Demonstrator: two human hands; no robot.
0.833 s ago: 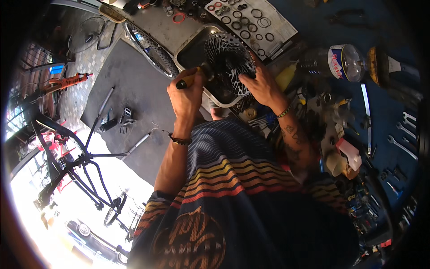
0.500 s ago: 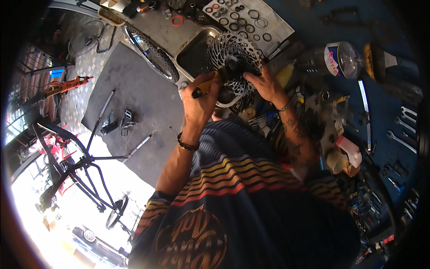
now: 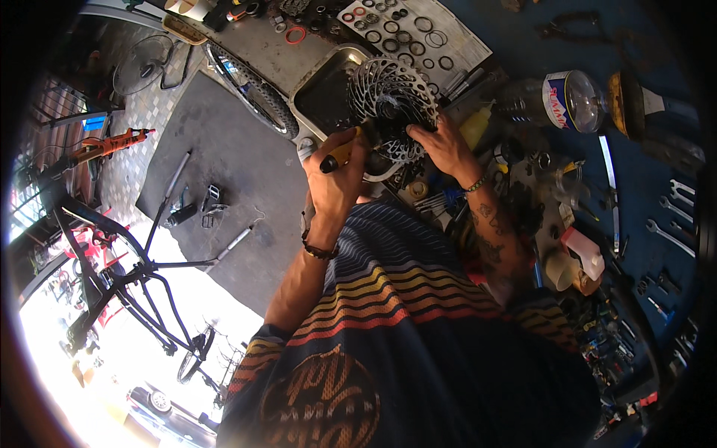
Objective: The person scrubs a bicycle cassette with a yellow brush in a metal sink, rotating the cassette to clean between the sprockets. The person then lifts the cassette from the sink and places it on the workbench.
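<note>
Left hand point(image 3: 334, 175) moved rightward, curled round a yellow handle point(image 3: 340, 157) — right hand point(image 3: 446, 145) clasps toothed metal cassette point(image 3: 388, 91).

sprocket cassette point(image 3: 379, 78): silver-and-black, tilted, over tray point(image 3: 321, 91) | yellow-and-black tool point(image 3: 340, 156): slanted, beside cassette, far end unclear

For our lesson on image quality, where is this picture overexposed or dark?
In the head view, glare washes out the lower left, part-silhouetting the bicycle frame; the cassette glints on its upper sprockets but darkens at its centre; the same view's corners fade to black.
</note>
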